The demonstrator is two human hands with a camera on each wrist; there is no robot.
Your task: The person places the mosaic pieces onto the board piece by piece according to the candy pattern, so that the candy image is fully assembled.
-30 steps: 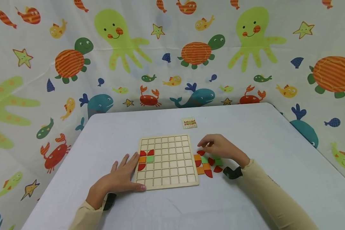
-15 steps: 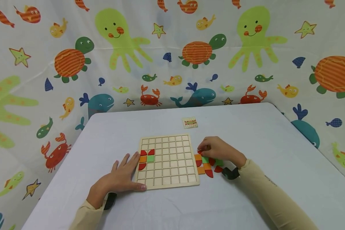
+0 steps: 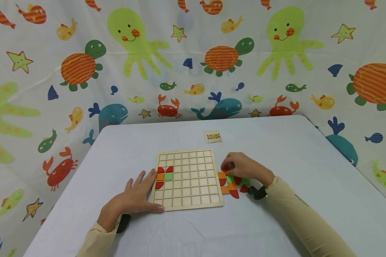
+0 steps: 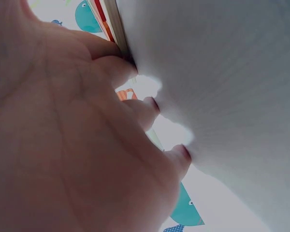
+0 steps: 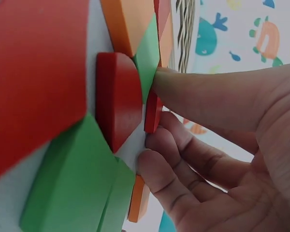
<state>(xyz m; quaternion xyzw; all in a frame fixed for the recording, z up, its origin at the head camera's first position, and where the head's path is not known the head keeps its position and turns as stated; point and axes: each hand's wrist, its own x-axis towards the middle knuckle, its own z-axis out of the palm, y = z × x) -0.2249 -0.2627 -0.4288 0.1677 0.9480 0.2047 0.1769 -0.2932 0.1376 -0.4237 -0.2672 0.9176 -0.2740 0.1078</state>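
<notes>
Backdrop cloth (image 3: 186, 32): white, hung behind the worktop, printed with octopuses, turtles, whales, crabs and small fish.
Worktop (image 3: 260, 232): covered in white, bearing board, card and loose pieces.
Sleeves (image 3: 308, 221): beige, reaching in from the near left and near right.
Grid board (image 3: 192, 182): pale wood, flat on the worktop between the two hands, divided into rows of square compartments, with pieces seated along the left side.
Left hand (image 3: 135, 198): laid at the board's left edge, fingers extended and spread, thumb on the near-left corner; grasping nothing.
Right hand (image 3: 244, 166): just beyond the board's right edge, over the loose pieces; thumb and fingers bent in, pinching a red piece.
Loose pieces (image 3: 232, 186): gathered just beside the board's right edge; orange squares, green squares and red round-edged shapes, some touching.
Picture card (image 3: 213, 136): beyond the board's far edge, printed with a small grid and a coloured pattern.
Leftmost column: from far to near, a red round-edged piece, an orange square (image 3: 160, 177), another red round-edged piece (image 3: 159, 185).
Next column: a red round-edged piece, then a green square (image 3: 168, 176) beside the orange one.
Pinched red piece (image 5: 153, 115): between thumb and fingers, near the green squares; whether lifted off the worktop, cannot tell.
</notes>
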